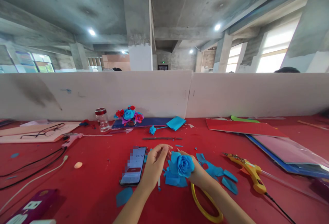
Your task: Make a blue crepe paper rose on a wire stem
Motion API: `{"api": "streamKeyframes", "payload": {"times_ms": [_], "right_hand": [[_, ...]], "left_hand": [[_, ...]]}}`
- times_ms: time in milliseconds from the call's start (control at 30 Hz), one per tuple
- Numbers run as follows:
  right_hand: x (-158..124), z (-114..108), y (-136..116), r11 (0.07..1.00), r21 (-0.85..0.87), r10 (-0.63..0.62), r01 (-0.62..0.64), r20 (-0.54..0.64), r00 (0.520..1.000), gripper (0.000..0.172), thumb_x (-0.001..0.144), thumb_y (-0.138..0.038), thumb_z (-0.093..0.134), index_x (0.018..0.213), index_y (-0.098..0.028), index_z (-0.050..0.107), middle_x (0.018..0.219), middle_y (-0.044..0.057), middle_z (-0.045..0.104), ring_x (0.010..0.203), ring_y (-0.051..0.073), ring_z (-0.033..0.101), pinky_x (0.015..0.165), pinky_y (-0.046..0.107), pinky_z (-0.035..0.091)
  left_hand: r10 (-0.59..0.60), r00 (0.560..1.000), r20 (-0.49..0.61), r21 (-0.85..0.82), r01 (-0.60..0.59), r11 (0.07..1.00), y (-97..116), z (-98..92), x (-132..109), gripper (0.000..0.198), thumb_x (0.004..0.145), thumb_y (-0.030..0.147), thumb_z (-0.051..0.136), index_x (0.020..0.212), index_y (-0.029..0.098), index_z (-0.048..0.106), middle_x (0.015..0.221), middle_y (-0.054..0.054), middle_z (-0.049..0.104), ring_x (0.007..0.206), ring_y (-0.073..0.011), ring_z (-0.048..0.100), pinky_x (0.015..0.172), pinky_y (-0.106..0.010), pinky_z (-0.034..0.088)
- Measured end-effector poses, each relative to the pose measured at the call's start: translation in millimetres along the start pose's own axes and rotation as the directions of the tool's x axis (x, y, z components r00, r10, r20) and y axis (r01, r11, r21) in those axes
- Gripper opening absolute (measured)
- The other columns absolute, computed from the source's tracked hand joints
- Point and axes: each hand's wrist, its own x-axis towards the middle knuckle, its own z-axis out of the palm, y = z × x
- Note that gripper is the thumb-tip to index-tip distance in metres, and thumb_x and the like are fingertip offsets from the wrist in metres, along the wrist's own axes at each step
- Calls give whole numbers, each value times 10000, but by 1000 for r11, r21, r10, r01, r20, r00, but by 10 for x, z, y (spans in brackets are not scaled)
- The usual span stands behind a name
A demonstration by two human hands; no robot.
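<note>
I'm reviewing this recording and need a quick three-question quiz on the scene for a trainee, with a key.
1. Which thing lies just left of the person's left hand?
A) yellow hot glue gun
B) black-edged rectangular smartphone
C) curved yellow loop

2. True or false: the clear jar with a red lid stands to the left of the bouquet of red, blue and purple paper flowers.

3. Which hand is directly behind the layered blue paper rose, apparently holding it?

Key: 1. B; 2. True; 3. The right hand.

A head-worn camera looks forward over the table.
</note>
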Motion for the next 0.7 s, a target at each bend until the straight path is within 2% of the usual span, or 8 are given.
{"api": "streamKeyframes", "payload": {"times_ms": [100, 200, 300, 467, 600, 700], "right_hand": [[14, -21, 3, 999, -48, -6, 6, -15, 1000, 139, 629, -58, 504, 702, -176, 507, 734, 6, 549, 641, 121, 504, 590, 225, 439], [18, -53, 16, 989, -143, -50, 35, -104, 993, 163, 616, -30, 443, 654, -180, 496, 672, -10, 520, 623, 118, 496, 566, 210, 427], [19, -89, 45, 979, -202, -73, 33, -195, 978, 176, 607, -21, 394, 579, -186, 449, 619, -18, 477, 578, 109, 459, 530, 196, 395], [35, -123, 39, 962, -269, -95, 46, -172, 980, 190, 662, -65, 429, 512, -182, 441, 636, 3, 495, 552, 106, 448, 548, 205, 404], [35, -125, 28, 947, -318, -97, 32, -191, 977, 185, 670, -78, 439, 525, -180, 491, 660, 22, 548, 561, 116, 488, 559, 211, 431], [26, -132, 42, 942, -337, -82, 3, -222, 972, 168, 674, -84, 442, 607, -175, 566, 763, 54, 610, 677, 157, 563, 632, 248, 458]], "left_hand": [[-6, 999, -34, -30, 5, 1000, -7, 0, 7, 281, 802, 394, 465, 864, 149, 587, 728, -24, 567, 688, -128, 520, 632, -213, 419], [0, 993, -118, -11, -1, 1000, -18, 15, 0, 236, 779, 375, 510, 882, 167, 554, 822, -26, 565, 767, -127, 520, 685, -206, 416], [49, 983, -180, 11, -48, 999, -30, 53, -35, 187, 771, 356, 528, 838, 181, 519, 772, 2, 529, 711, -107, 506, 646, -189, 417], [112, 994, -14, 70, -111, 991, -48, 126, -132, 180, 775, 315, 527, 886, 174, 545, 771, -21, 562, 721, -135, 549, 654, -224, 451], [131, 991, -25, 149, -126, 981, -63, 143, -160, 170, 784, 295, 504, 857, 162, 580, 811, -54, 612, 735, -156, 581, 663, -245, 472], [57, 998, -29, 87, -54, 995, -64, 160, -152, 198, 777, 322, 508, 873, 163, 578, 817, -58, 630, 741, -168, 597, 639, -247, 491]]}}
